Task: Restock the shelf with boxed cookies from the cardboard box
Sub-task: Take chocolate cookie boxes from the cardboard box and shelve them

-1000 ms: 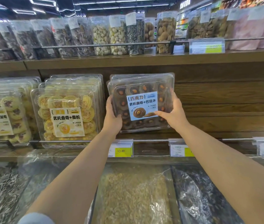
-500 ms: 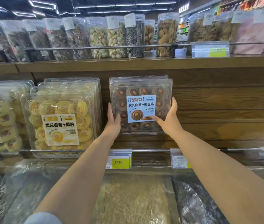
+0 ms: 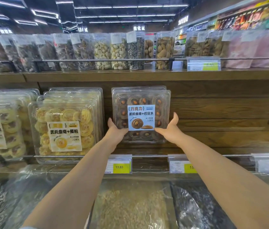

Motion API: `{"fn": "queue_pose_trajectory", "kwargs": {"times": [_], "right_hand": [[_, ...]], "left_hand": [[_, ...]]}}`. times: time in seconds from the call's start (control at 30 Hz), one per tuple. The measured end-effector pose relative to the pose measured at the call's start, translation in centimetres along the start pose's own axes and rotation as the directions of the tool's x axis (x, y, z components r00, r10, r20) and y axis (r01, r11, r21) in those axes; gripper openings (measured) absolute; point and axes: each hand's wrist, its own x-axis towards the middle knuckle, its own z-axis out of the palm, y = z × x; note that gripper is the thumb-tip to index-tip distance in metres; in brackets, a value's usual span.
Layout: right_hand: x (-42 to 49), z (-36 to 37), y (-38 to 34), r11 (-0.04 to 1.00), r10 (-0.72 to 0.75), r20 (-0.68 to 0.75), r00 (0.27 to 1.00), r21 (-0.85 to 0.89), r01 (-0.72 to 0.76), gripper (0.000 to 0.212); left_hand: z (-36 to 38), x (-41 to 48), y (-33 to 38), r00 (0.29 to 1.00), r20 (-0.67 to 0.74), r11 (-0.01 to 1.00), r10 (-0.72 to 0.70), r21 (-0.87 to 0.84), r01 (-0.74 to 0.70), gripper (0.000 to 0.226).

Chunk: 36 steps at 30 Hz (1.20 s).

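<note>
A clear plastic box of chocolate cookies point(image 3: 140, 99) with a blue label stands upright on the wooden shelf point(image 3: 213, 142), with a second like box right behind it. My left hand point(image 3: 116, 131) grips its lower left corner. My right hand point(image 3: 170, 129) grips its lower right corner, thumb under the label and fingers up along the edge. The cardboard box is out of view.
Stacks of yellow butter cookie boxes point(image 3: 64, 129) stand close on the left. A metal rail point(image 3: 153, 155) with price tags point(image 3: 119, 166) fronts the shelf. Jars of nuts point(image 3: 117, 52) line the shelf above. Covered bulk bins point(image 3: 130, 204) lie below my arms.
The chocolate cookie box has moved further back onto the shelf and now stands squarely against the one behind. My hands have slid down to its lower corners.
</note>
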Motion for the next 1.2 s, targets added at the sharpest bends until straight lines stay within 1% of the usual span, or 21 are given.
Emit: {"fn": "queue_pose_trajectory", "kwargs": {"times": [0.03,0.1,0.2,0.27,0.37,0.5,0.67,0.73,0.77,0.87,0.97,1.07,1.2], "right_hand": [[-0.5,-0.1,-0.1,1.0,0.006,-0.001,1.0,-0.009,-0.006,0.118],[-1.7,-0.2,-0.1,0.999,0.015,0.005,1.0,-0.029,-0.015,0.116],[-3.9,-0.4,-0.3,0.998,0.013,-0.002,1.0,-0.062,-0.013,0.108],[-5.7,-0.6,-0.6,0.998,0.008,-0.015,1.0,-0.055,-0.008,0.103],[-9.2,-1.3,-0.9,0.998,-0.008,-0.033,0.999,-0.055,0.006,0.093],[-14.0,-2.9,-0.5,0.995,-0.01,-0.089,0.996,-0.104,0.001,0.066],[-20.6,-5.5,2.4,0.984,-0.021,-0.196,0.98,-0.179,-0.015,0.038],[-24.1,-6.6,4.4,0.985,0.015,-0.242,0.97,-0.161,-0.055,0.021],[-26.0,-7.2,5.5,0.988,0.028,-0.278,0.96,-0.135,-0.068,0.016],[-31.8,-8.9,9.0,0.993,0.088,-0.398,0.913,-0.033,-0.11,0.009],[-38.9,-10.8,12.6,0.986,0.163,-0.485,0.859,0.046,-0.161,0.012],[-46.0,-13.0,16.2,0.956,0.293,-0.547,0.784,0.192,-0.223,0.017],[-55.5,-16.3,20.9,0.906,0.419,-0.596,0.685,0.321,-0.275,0.011]], "left_hand": [[0.1,-0.7,0.2,1.0,0.008,1.0,0.002,-0.012,-0.002,0.103],[0.4,-2.5,0.4,1.0,-0.001,0.999,0.023,-0.025,-0.023,0.101],[1.0,-6.0,-0.1,0.995,0.008,0.995,0.099,-0.021,-0.099,0.09],[1.0,-8.2,-0.6,0.989,0.006,0.989,0.147,-0.016,-0.147,0.084],[0.7,-11.0,-1.1,0.982,0.037,0.983,0.183,-0.001,-0.183,0.069],[0.9,-14.6,-1.1,0.972,0.115,0.971,0.204,0.1,-0.216,0.042],[2.3,-18.6,-1.5,0.945,0.264,0.972,0.196,0.077,-0.223,0.028],[3.7,-20.3,-2.0,0.922,0.322,0.968,0.213,0.061,-0.245,0.024],[4.5,-21.2,-2.3,0.908,0.355,0.964,0.222,0.058,-0.258,0.023],[8.3,-24.3,-3.5,0.835,0.493,0.952,0.243,0.045,-0.304,0.021],[12.8,-28.8,-5.3,0.74,0.628,0.936,0.241,0.051,-0.348,0.02],[17.2,-34.4,-7.3,0.613,0.755,0.935,0.231,0.003,-0.356,0.013],[22.6,-43.0,-10.3,0.467,0.871,0.93,0.151,0.035,-0.366,0.015]]}}
